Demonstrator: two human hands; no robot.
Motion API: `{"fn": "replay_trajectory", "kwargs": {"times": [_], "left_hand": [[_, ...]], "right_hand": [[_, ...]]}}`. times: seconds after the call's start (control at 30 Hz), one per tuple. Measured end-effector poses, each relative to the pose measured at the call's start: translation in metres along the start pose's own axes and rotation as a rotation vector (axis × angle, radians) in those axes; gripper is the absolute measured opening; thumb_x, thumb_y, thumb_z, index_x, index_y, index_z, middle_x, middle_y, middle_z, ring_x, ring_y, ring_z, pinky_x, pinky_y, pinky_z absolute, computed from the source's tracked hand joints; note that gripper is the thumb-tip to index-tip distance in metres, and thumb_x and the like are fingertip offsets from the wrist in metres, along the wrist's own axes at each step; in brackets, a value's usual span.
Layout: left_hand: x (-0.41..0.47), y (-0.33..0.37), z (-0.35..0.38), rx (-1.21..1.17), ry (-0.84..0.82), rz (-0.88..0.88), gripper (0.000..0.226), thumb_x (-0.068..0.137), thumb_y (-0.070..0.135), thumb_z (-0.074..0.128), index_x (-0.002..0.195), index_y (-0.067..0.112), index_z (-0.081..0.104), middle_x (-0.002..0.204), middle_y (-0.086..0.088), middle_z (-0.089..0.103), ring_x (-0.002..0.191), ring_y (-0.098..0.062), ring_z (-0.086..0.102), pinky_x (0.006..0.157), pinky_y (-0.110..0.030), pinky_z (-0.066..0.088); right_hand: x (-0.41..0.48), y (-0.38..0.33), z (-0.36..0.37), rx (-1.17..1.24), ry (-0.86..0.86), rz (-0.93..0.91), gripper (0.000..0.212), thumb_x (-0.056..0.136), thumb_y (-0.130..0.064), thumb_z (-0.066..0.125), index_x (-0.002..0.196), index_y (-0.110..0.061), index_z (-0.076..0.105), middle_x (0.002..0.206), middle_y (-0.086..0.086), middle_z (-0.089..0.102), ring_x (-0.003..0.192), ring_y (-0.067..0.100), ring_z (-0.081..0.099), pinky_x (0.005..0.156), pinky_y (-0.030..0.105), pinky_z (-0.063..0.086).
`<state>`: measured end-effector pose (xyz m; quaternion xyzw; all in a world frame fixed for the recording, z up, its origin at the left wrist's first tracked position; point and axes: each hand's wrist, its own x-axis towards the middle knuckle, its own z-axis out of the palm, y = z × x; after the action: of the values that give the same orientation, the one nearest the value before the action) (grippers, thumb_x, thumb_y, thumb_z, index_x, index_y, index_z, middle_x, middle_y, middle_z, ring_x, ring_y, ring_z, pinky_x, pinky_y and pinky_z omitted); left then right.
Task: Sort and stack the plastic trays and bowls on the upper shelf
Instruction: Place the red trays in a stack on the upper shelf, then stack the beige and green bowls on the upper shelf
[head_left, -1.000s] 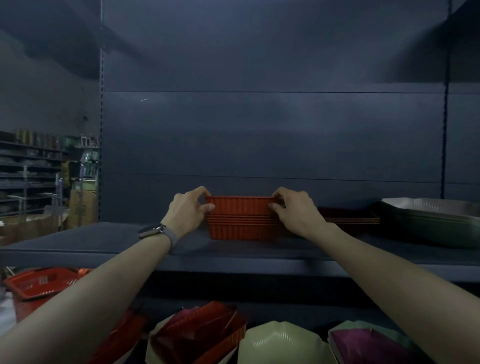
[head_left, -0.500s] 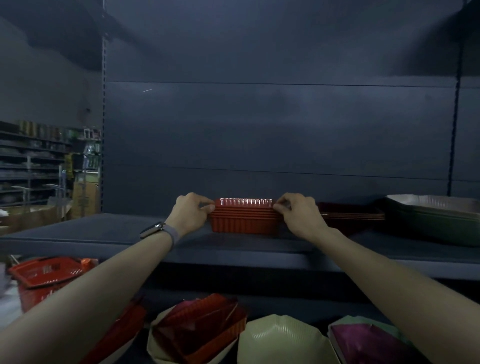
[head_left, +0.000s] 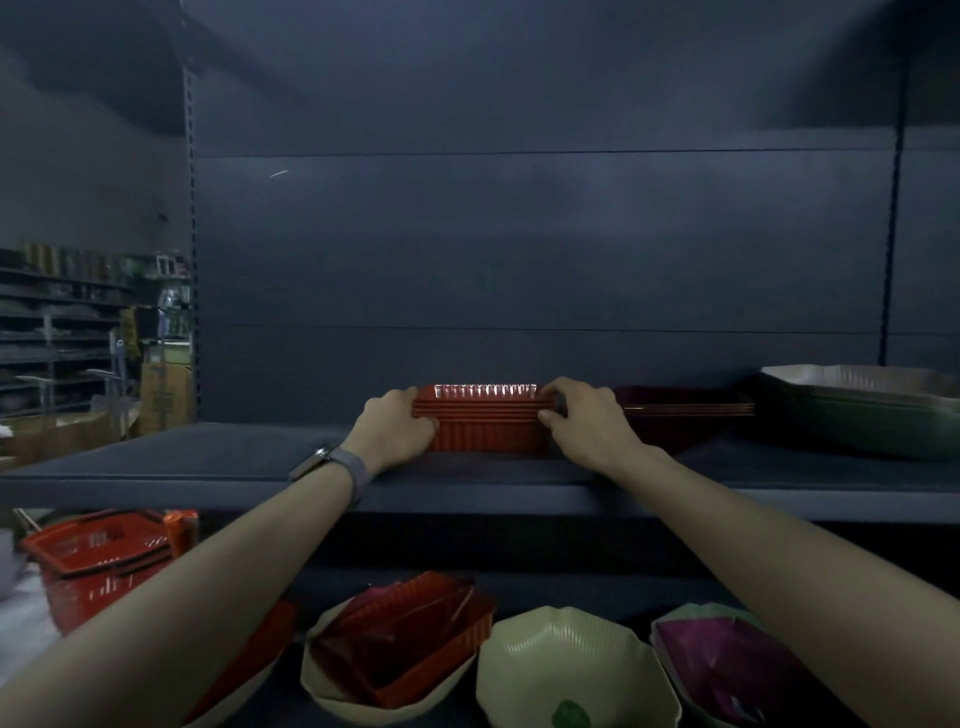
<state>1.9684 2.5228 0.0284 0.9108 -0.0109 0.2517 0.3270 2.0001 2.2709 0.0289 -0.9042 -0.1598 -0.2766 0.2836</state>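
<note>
Trays (head_left: 485, 426) — ribbed orange plastic, nested; left hand (head_left: 395, 431), right hand (head_left: 587, 421) gripping

Stacked red baskets (head_left: 96, 551) sit at the lower left, and farther back cardboard boxes (head_left: 161, 392) stand beside dim shelves (head_left: 54, 317) stocked with goods.

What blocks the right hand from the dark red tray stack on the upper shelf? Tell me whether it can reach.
Probably yes. The dark red tray stack sits right beside the right hand with nothing between, but that hand grips the orange tray stack and must let go first.
</note>
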Motion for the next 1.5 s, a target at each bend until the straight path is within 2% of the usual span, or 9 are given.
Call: {"fn": "replay_trajectory", "kwargs": {"times": [0.2, 0.4, 0.5, 0.77, 1.03, 1.17, 1.33, 1.4, 1.5], "left_hand": [[-0.027, 0.026, 0.001, -0.080, 0.007, -0.017, 0.026, 0.091, 0.031, 0.067, 0.113, 0.022, 0.076, 0.110, -0.002, 0.076, 0.112, -0.025, 0.067, 0.085, -0.023, 0.043], [-0.083, 0.051, 0.014, -0.227, 0.090, 0.131, 0.035, 0.095, 0.026, 0.071, 0.129, 0.029, 0.072, 0.110, 0.010, 0.072, 0.110, -0.008, 0.065, 0.092, -0.014, 0.041], [-0.107, 0.053, 0.029, -0.303, 0.108, 0.199, 0.029, 0.096, 0.021, 0.070, 0.124, 0.027, 0.075, 0.113, 0.015, 0.074, 0.103, 0.004, 0.067, 0.084, 0.004, 0.039], [-0.161, 0.038, 0.075, -0.426, 0.075, 0.320, 0.023, 0.097, 0.006, 0.068, 0.114, 0.019, 0.078, 0.105, 0.012, 0.078, 0.101, 0.003, 0.072, 0.089, -0.011, 0.053], [-0.205, -0.016, 0.146, -0.396, -0.072, 0.153, 0.026, 0.097, 0.008, 0.069, 0.110, 0.028, 0.077, 0.100, 0.016, 0.078, 0.098, 0.004, 0.072, 0.090, -0.019, 0.057], [-0.211, -0.046, 0.187, -0.232, -0.197, -0.039, 0.037, 0.096, 0.015, 0.068, 0.129, 0.033, 0.069, 0.117, 0.015, 0.066, 0.112, -0.003, 0.063, 0.096, -0.022, 0.049], [-0.213, -0.072, 0.231, -0.146, -0.322, -0.263, 0.061, 0.095, 0.032, 0.071, 0.150, 0.039, 0.046, 0.163, 0.001, 0.030, 0.149, -0.025, 0.033, 0.121, -0.042, 0.035], [-0.217, -0.078, 0.244, -0.179, -0.312, -0.299, 0.064, 0.094, 0.039, 0.074, 0.151, 0.040, 0.045, 0.166, 0.000, 0.023, 0.154, -0.026, 0.027, 0.123, -0.040, 0.030], [-0.232, -0.089, 0.259, -0.323, -0.241, -0.288, 0.062, 0.090, 0.048, 0.076, 0.146, 0.045, 0.049, 0.160, 0.005, 0.032, 0.148, -0.019, 0.035, 0.113, -0.032, 0.035]], "right_hand": [[-0.023, 0.000, -0.008, -0.010, 0.046, -0.037, 0.039, 0.102, -0.030, 0.062, 0.141, -0.023, 0.058, 0.126, 0.011, 0.068, 0.121, 0.032, 0.058, 0.103, 0.042, 0.050], [-0.055, 0.002, -0.025, 0.095, 0.191, -0.079, 0.015, 0.098, -0.027, 0.066, 0.111, -0.024, 0.073, 0.097, -0.003, 0.076, 0.092, 0.018, 0.072, 0.091, 0.033, 0.057], [-0.079, -0.002, -0.032, 0.164, 0.211, -0.114, 0.006, 0.100, -0.027, 0.068, 0.102, -0.026, 0.073, 0.085, -0.012, 0.072, 0.083, 0.012, 0.072, 0.082, 0.028, 0.058], [-0.160, 0.011, -0.025, 0.320, 0.231, -0.149, 0.009, 0.102, -0.024, 0.068, 0.099, -0.020, 0.076, 0.081, -0.014, 0.072, 0.078, 0.003, 0.069, 0.070, 0.010, 0.048], [-0.230, 0.078, 0.029, 0.369, 0.141, 0.080, 0.011, 0.101, -0.021, 0.068, 0.092, -0.022, 0.074, 0.077, -0.011, 0.071, 0.078, 0.003, 0.067, 0.065, 0.012, 0.046], [-0.247, 0.117, 0.072, 0.324, -0.001, 0.241, 0.007, 0.100, -0.020, 0.068, 0.098, -0.026, 0.071, 0.081, -0.011, 0.072, 0.079, -0.002, 0.068, 0.064, 0.009, 0.047], [-0.268, 0.153, 0.109, 0.148, -0.055, 0.230, 0.024, 0.096, -0.040, 0.061, 0.116, -0.027, 0.064, 0.079, -0.008, 0.071, 0.077, 0.022, 0.071, 0.066, 0.040, 0.056], [-0.276, 0.164, 0.116, 0.020, -0.067, 0.268, 0.032, 0.095, -0.045, 0.057, 0.123, -0.030, 0.063, 0.085, 0.001, 0.073, 0.083, 0.036, 0.071, 0.063, 0.039, 0.051], [-0.286, 0.176, 0.124, -0.033, -0.108, 0.316, 0.044, 0.095, -0.064, 0.055, 0.132, -0.039, 0.057, 0.079, 0.001, 0.071, 0.084, 0.037, 0.072, 0.062, 0.038, 0.049]]}}
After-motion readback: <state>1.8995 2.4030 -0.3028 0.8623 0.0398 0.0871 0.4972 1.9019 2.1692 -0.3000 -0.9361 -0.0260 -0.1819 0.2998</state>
